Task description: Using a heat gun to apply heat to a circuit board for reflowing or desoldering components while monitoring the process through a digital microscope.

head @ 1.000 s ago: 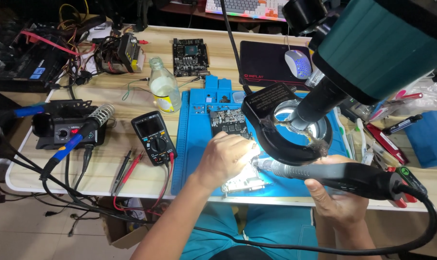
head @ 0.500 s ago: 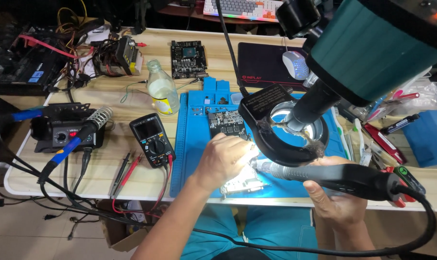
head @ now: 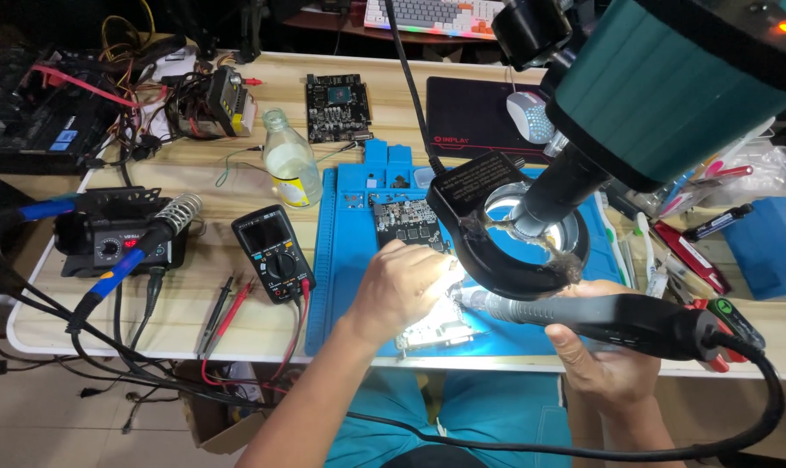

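A person at a cluttered wooden workbench [head: 237, 186] bends over a green printed circuit board [head: 410, 221] lying on a blue silicone repair mat [head: 341, 260], under the black ring light [head: 497, 251] of a large teal-bodied microscope [head: 670, 78]. The left hand [head: 402, 290] rests palm-down on the near end of the board, fingers curled loosely over it and pinning it to the mat; whether anything small is pinched beneath them cannot be told. The right hand [head: 605, 360] is wrapped from below around a black corded hot-air wand with a silver nozzle [head: 601, 314], the nozzle tip pointing left and ending just beside the left hand's fingers, at the board's brightly lit edge.

The closeness is the hazard: a tip that near bare fingers could scorch them if the wand is live, and a slip of either hand could drag the nozzle across the board's small parts. The thick black cable [head: 757, 416] looping off the wand's rear hangs past the table edge (a snag there would jerk the tip).

Off the mat to the left lie a black digital multimeter with red and black probes [head: 272, 251], a clear plastic bottle of pale liquid [head: 289, 160] and a black soldering station with a coiled iron stand [head: 120, 243]. A second dark circuit board [head: 337, 106] sits farther back.
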